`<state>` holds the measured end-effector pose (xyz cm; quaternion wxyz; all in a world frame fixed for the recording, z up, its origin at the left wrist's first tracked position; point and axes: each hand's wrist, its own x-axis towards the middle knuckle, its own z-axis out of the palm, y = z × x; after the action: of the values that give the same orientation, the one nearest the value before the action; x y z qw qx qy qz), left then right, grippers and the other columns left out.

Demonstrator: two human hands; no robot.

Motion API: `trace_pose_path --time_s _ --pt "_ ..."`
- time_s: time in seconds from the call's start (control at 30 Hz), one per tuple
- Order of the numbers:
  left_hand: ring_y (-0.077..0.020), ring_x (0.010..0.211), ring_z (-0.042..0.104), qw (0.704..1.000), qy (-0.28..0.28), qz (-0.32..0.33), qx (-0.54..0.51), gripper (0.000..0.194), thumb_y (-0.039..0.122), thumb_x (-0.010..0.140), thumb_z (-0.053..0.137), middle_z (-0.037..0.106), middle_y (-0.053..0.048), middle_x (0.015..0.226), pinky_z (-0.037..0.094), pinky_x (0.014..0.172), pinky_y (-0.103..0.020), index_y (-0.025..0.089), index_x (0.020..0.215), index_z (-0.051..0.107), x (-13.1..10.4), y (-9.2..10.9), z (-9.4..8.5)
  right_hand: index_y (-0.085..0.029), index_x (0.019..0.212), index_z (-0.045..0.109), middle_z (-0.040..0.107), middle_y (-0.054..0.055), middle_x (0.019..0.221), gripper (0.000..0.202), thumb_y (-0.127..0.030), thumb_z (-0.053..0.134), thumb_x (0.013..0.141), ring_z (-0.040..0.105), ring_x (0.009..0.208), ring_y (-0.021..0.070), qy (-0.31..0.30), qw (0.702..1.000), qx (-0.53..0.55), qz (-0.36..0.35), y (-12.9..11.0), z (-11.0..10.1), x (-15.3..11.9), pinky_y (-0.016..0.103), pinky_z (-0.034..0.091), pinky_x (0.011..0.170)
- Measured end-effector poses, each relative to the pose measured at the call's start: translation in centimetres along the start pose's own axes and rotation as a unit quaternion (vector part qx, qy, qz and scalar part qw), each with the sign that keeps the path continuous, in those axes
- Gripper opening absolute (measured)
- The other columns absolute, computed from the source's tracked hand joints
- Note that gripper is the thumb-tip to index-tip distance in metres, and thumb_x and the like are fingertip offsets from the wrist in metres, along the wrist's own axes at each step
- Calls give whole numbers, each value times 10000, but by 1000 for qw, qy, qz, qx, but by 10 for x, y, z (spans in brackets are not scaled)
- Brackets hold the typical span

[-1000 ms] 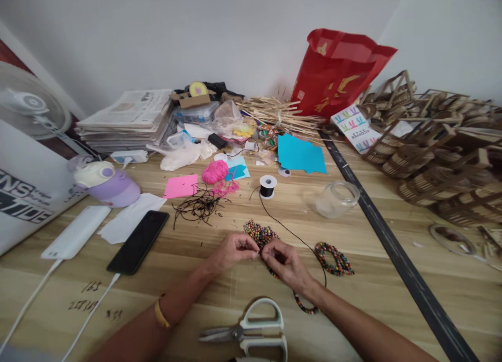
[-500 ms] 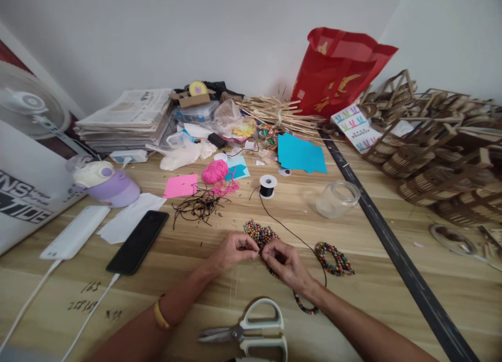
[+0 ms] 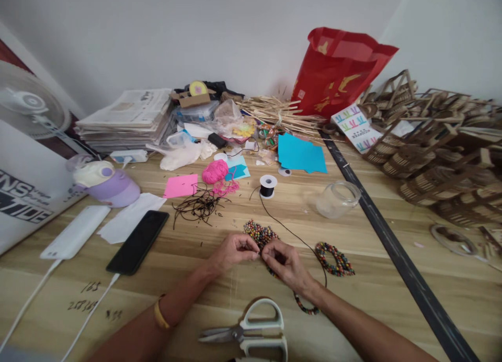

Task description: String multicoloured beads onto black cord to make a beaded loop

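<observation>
Both hands meet fingertip to fingertip just in front of a pile of small multicoloured beads (image 3: 257, 231). My left hand (image 3: 235, 251) is pinched, thumb against fingers; whatever sits in its tips is too small to make out. My right hand (image 3: 288, 262) pinches the end of a string of beads (image 3: 307, 307), which passes under the hand and shows again below the wrist. Black cord (image 3: 290, 230) runs from a white spool (image 3: 268, 186) around the right wrist to that string. A coiled strand of beads (image 3: 334, 259) lies to the right.
Scissors (image 3: 251, 330) with pale handles lie near the front edge. A glass jar (image 3: 338, 199) rests at right, before stacked woven baskets (image 3: 423, 158). Black cord scraps (image 3: 200, 205), pink yarn (image 3: 215, 171) and a phone (image 3: 138, 241) are on the left.
</observation>
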<state>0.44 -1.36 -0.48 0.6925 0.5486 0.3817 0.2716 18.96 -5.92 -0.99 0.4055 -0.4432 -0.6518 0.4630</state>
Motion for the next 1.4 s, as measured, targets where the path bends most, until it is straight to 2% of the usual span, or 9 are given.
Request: trace_pose_path --time_s 0.37,0.77,1.4 --pt "-92 590 532 1000 -5 -1 5 284 303 588 794 643 -14 645 396 579 -203 95 721 653 1 -2 0 -145 720 587 514 3 645 202 -285 543 860 446 580 111 0 1000 -22 -8 0 0 1 212 359 533" --pt "-84 568 518 1000 1 0 -2 290 310 581 803 628 -4 619 387 562 -196 96 710 656 -1 -1 1 -158 712 578 494 -6 629 250 -349 541 869 436 561 110 -2 1000 -10 1 -4 0 1 218 348 522" --pt "-85 572 517 1000 -6 8 -4 281 315 592 797 630 -4 622 387 571 -200 100 707 657 0 -3 1 -149 724 589 504 -4 626 230 -333 559 858 441 558 105 5 1000 -6 2 0 2 1 216 359 514"
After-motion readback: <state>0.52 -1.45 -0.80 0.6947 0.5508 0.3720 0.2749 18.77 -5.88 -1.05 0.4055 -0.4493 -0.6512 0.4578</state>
